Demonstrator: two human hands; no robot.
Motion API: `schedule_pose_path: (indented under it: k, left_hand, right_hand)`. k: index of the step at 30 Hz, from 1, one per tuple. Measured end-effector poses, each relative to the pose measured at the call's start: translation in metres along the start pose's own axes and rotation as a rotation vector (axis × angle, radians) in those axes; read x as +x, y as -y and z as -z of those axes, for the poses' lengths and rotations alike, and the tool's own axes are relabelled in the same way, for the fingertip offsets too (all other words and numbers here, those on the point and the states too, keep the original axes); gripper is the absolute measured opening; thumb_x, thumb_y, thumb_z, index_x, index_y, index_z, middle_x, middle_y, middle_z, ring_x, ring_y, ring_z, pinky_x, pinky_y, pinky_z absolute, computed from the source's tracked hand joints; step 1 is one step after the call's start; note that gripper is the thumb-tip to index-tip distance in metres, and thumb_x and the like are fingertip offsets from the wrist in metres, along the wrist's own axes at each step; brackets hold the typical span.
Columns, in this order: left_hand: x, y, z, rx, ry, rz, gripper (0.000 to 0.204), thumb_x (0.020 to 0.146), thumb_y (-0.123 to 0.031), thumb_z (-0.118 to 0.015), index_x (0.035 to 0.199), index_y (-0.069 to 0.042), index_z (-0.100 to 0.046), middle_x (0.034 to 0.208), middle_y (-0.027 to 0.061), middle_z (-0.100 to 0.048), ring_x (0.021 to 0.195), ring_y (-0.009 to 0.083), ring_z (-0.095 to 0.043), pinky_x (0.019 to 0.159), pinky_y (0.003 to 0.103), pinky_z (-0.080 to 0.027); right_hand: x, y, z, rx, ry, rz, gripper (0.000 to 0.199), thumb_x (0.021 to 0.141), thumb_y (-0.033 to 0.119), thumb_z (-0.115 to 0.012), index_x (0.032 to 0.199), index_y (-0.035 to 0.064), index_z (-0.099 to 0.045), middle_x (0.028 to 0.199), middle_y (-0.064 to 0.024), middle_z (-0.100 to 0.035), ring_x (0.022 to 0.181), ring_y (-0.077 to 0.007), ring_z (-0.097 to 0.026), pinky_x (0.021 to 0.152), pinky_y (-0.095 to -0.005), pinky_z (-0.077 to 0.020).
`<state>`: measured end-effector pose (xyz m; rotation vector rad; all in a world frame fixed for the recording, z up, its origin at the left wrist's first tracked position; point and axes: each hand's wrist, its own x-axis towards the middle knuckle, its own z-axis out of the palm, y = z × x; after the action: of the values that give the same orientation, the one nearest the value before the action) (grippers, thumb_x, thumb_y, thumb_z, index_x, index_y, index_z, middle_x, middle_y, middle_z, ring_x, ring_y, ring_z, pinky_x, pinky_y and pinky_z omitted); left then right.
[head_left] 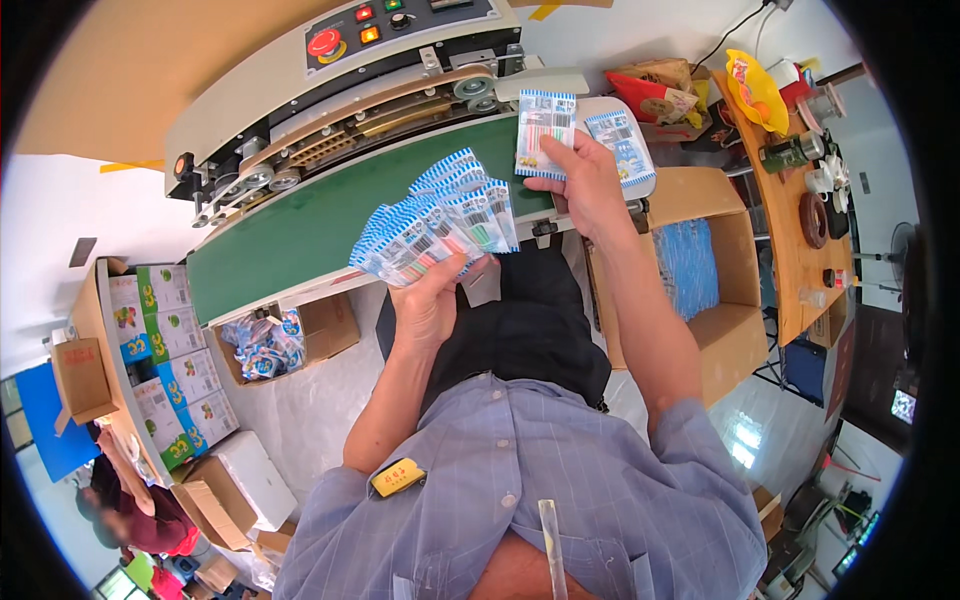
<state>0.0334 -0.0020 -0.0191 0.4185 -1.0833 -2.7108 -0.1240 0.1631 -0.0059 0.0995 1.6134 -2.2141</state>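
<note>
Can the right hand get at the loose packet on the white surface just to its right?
Probably yes: the right hand is right next to the loose packet, and nothing seems to stand between them. It does hold another packet, though, so its grip isn't free.

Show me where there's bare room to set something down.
Bare: the green belt, left of the packet fan in the left hand, in front of the machine. Crowded: its right end, where the right hand holds a packet beside a white tray.
</note>
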Motion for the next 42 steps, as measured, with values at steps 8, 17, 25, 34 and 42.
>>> schedule_pose_path:
  k: [8,17,25,34,42]
  left_hand:
    - [0.002,-0.010,0.006,0.041,-0.067,-0.053,0.048,0.082,0.003,-0.065,0.127,-0.005,-0.052,0.119,0.0104,-0.062,0.108,0.0269,-0.063,0.086,0.045,-0.058]
    - [0.009,-0.016,0.004,0.042,-0.089,-0.102,0.048,0.081,0.005,-0.066,0.126,-0.005,-0.053,0.119,0.0102,-0.062,0.108,0.0260,-0.063,0.083,0.043,-0.059]
    - [0.009,-0.015,0.003,0.034,-0.096,-0.109,0.048,0.081,0.006,-0.067,0.125,-0.005,-0.053,0.119,0.0106,-0.061,0.107,0.0260,-0.063,0.084,0.044,-0.059]
    - [0.010,-0.010,-0.005,0.090,-0.010,-0.005,0.047,0.079,0.005,-0.068,0.123,-0.004,-0.055,0.116,0.0097,-0.063,0.105,0.0255,-0.064,0.082,0.042,-0.059]
    - [0.014,-0.004,-0.019,0.051,-0.073,-0.012,0.042,0.082,0.005,-0.064,0.122,-0.002,-0.055,0.114,0.0118,-0.064,0.101,0.0253,-0.066,0.080,0.040,-0.060]
  right_hand:
    - [0.031,0.001,-0.019,-0.086,0.060,-0.073,0.027,0.095,0.018,-0.059,0.114,-0.0024,-0.062,0.103,-0.0099,-0.068,0.085,-0.0158,-0.067,0.065,-0.0278,-0.0600]
    - [0.046,-0.002,-0.049,-0.453,0.127,0.002,0.028,0.093,0.018,-0.064,0.110,-0.0040,-0.063,0.100,-0.0116,-0.068,0.082,-0.0174,-0.067,0.060,-0.0277,-0.0576]
    - [-0.007,-0.008,-0.043,-0.304,0.029,0.301,0.024,0.095,0.015,-0.059,0.113,-0.0015,-0.062,0.099,-0.0067,-0.067,0.084,-0.0136,-0.066,0.063,-0.0243,-0.0547]
    - [-0.012,-0.013,-0.024,-0.094,0.558,0.144,0.026,0.098,0.012,-0.054,0.120,0.0008,-0.063,0.106,-0.0048,-0.068,0.093,-0.0067,-0.062,0.078,-0.0244,-0.0509]
    - [-0.021,-0.031,-0.033,-0.228,0.246,0.293,0.022,0.099,0.009,-0.050,0.115,-0.0012,-0.062,0.098,-0.0039,-0.068,0.087,-0.0073,-0.062,0.076,-0.0233,-0.0504]
